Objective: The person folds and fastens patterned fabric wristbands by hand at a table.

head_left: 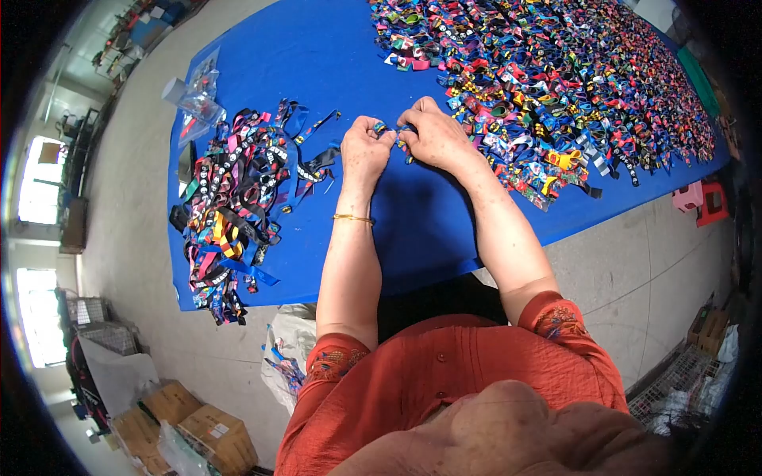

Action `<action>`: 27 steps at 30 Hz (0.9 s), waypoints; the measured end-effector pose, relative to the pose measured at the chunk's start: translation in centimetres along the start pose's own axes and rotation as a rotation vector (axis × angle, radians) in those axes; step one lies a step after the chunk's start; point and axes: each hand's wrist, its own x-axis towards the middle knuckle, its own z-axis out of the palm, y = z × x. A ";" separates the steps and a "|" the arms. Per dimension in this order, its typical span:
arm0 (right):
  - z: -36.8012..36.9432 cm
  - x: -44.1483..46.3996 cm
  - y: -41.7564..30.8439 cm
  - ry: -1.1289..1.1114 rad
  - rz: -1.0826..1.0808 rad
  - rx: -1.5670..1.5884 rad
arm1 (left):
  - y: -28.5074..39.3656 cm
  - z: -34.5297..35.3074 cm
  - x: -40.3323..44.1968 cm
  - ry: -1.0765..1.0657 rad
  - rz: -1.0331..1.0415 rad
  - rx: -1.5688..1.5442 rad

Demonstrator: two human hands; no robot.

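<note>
Over the blue-covered table, my left hand is closed in a pinch on a short patterned strap. Close beside it, my right hand has its fingers bent around part of a small patterned strap piece. Whether the two pieces are one strap I cannot tell. A loose pile of printed straps lies to the left of my hands. To the right, many looped colourful straps lie in dense rows, reaching close to my right hand.
A clear plastic container and bags lie at the table's left edge. Below that edge hangs a plastic bag with straps. Cardboard boxes stand on the floor at lower left. A red stool is at the right.
</note>
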 end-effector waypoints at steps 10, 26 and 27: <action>0.7 0.7 0.3 0.091 -0.008 -0.013 | -1.2 0.7 0.3 0.126 0.132 0.082; -1.5 4.6 0.9 0.116 0.058 -0.349 | 2.4 -3.9 -6.3 0.156 0.440 0.082; -2.1 4.0 0.1 0.162 0.053 -0.351 | 2.3 -4.6 -7.1 0.175 0.488 0.091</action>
